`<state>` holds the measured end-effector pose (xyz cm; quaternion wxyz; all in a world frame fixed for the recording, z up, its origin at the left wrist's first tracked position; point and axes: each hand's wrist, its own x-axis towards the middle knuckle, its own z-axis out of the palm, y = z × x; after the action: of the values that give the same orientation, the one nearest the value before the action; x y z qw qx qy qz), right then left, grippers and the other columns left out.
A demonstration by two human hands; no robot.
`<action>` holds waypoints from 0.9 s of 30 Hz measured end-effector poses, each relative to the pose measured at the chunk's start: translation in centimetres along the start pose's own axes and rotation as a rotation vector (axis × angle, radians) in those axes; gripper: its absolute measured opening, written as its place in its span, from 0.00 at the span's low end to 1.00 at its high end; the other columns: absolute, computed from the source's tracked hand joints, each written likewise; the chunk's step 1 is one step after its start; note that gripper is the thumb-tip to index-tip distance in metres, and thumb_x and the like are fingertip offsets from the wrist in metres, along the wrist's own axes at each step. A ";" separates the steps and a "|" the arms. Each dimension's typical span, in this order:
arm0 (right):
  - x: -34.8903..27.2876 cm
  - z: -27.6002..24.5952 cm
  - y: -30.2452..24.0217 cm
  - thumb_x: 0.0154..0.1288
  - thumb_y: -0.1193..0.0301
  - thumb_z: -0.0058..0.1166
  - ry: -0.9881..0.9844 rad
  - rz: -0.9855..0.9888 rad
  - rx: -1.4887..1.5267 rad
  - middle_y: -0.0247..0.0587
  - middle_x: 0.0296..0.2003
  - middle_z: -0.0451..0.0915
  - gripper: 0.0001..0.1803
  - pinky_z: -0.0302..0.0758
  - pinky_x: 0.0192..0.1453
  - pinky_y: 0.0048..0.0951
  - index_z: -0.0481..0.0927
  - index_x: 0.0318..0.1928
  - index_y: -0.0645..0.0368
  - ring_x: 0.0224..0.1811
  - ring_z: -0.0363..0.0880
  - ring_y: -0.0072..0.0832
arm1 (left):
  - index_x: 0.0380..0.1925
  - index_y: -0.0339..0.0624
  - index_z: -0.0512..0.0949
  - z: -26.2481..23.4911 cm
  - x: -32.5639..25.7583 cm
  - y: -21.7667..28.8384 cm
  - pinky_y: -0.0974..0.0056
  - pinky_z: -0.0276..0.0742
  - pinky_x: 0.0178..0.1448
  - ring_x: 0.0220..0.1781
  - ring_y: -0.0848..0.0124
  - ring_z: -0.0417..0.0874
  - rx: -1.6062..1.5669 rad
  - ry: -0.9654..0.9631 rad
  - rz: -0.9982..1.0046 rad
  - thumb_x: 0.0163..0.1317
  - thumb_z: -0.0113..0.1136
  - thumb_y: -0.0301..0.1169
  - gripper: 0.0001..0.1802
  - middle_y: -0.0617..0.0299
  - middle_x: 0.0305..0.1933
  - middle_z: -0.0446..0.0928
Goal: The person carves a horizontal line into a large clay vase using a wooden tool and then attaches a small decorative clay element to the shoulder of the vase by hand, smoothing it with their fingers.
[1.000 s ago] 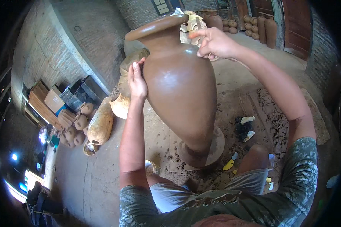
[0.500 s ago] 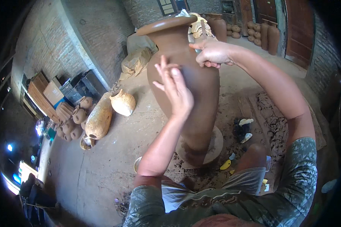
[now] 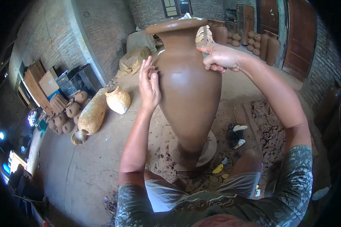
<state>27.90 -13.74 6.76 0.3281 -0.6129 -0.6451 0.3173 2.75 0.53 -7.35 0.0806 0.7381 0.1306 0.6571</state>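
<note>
A tall wet brown clay vase [image 3: 187, 87] stands on a round potter's wheel [image 3: 208, 151] in front of me. My left hand [image 3: 149, 83] lies flat against the vase's left shoulder, fingers up and slightly apart. My right hand [image 3: 219, 57] presses at the right side of the neck, fingers curled around a small tool that is mostly hidden in the grip. My knees sit on either side of the wheel.
Several fired clay pots [image 3: 66, 109] and two pale jars [image 3: 102, 108] lie on the concrete floor to the left. Small tools and sponges [image 3: 236, 136] rest on the clay-spattered ground right of the wheel. More pots [image 3: 261, 41] stand by wooden doors at the back.
My left hand has shifted from the vase's front back to its left shoulder. The view has tilted so the vase stands more upright. My right hand stays at the neck.
</note>
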 end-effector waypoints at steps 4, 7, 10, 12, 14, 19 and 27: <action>-0.7 0.3 0.2 0.53 0.79 0.54 0.011 0.007 0.003 0.32 0.20 0.72 0.57 0.61 0.21 0.24 0.44 0.84 0.68 0.16 0.63 0.17 | 0.57 0.36 0.69 3.8 -1.3 0.3 0.50 0.61 0.81 0.81 0.49 0.66 -0.113 0.121 -0.113 0.85 0.41 0.40 0.17 0.43 0.77 0.71; -0.7 0.5 0.6 0.54 0.79 0.55 0.017 -0.015 -0.044 0.32 0.20 0.72 0.57 0.62 0.21 0.24 0.44 0.84 0.68 0.16 0.64 0.18 | 0.56 0.35 0.70 5.0 -1.2 1.6 0.53 0.65 0.79 0.79 0.51 0.70 -0.066 0.174 -0.170 0.86 0.42 0.40 0.18 0.42 0.74 0.74; -1.5 0.7 0.2 0.54 0.78 0.56 0.045 -0.010 -0.072 0.33 0.20 0.72 0.57 0.62 0.21 0.25 0.43 0.84 0.68 0.17 0.65 0.19 | 0.56 0.34 0.70 5.9 -1.3 2.9 0.48 0.61 0.81 0.80 0.46 0.67 -0.049 0.206 -0.209 0.84 0.45 0.37 0.16 0.42 0.73 0.75; -1.8 1.1 -0.2 0.55 0.78 0.56 0.048 -0.017 -0.073 0.33 0.20 0.72 0.57 0.62 0.21 0.24 0.43 0.84 0.68 0.17 0.65 0.19 | 0.55 0.35 0.71 6.4 -1.4 3.6 0.42 0.55 0.82 0.81 0.42 0.65 -0.004 0.245 -0.200 0.81 0.49 0.35 0.14 0.44 0.73 0.75; -1.9 1.3 0.1 0.55 0.77 0.56 0.059 -0.021 -0.069 0.33 0.21 0.72 0.57 0.63 0.21 0.24 0.43 0.83 0.68 0.17 0.65 0.19 | 0.55 0.37 0.71 7.1 -1.7 4.9 0.40 0.52 0.83 0.82 0.43 0.64 0.101 0.260 -0.179 0.81 0.49 0.35 0.13 0.47 0.74 0.75; -1.5 1.3 0.8 0.52 0.76 0.57 0.080 -0.011 -0.080 0.32 0.21 0.72 0.58 0.65 0.21 0.26 0.43 0.82 0.74 0.18 0.67 0.20 | 0.58 0.40 0.70 9.2 -2.7 8.2 0.32 0.34 0.84 0.85 0.47 0.57 0.279 0.228 -0.183 0.82 0.46 0.35 0.13 0.52 0.77 0.72; -0.7 0.2 1.4 0.58 0.77 0.55 0.062 -0.013 0.220 0.26 0.20 0.69 0.55 0.58 0.21 0.22 0.42 0.83 0.70 0.17 0.63 0.15 | 0.58 0.43 0.68 10.4 -5.2 11.9 0.26 0.14 0.79 0.89 0.42 0.46 -0.131 0.036 -0.111 0.81 0.45 0.37 0.13 0.44 0.84 0.60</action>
<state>28.59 -14.36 5.46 0.4155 -0.5783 -0.5998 0.3649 13.52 -11.82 -10.12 0.1624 0.7109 0.1294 0.6720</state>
